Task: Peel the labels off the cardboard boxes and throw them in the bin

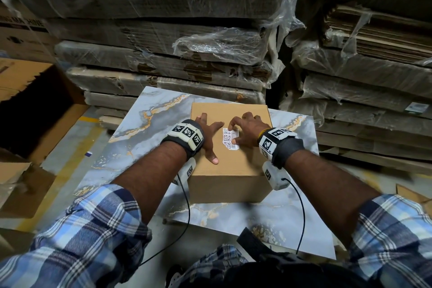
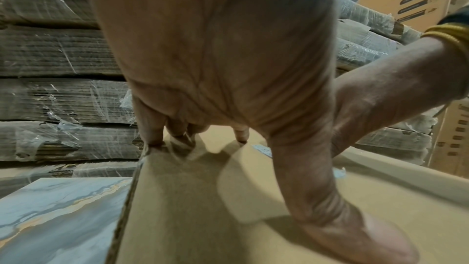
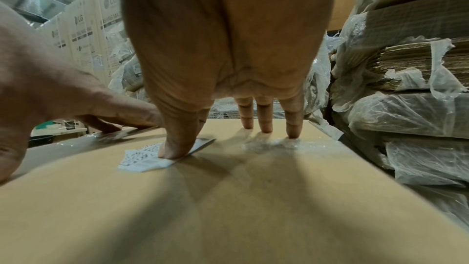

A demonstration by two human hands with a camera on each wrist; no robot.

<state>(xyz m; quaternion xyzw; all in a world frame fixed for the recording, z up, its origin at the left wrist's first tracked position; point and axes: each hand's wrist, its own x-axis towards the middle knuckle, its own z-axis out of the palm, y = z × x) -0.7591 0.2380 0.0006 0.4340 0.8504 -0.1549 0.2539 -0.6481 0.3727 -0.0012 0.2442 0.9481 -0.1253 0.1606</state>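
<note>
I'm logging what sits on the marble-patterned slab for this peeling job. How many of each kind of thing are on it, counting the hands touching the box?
Cardboard box: 1
White barcode label on the box top: 1
Hands on the box: 2, the left hand and the right hand
Total: 4

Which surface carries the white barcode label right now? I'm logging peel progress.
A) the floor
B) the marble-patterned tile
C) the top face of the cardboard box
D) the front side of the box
C: the barcode label lies on the top face of the cardboard box, with the right hand touching its edge and the left hand pressed flat beside it.
</note>
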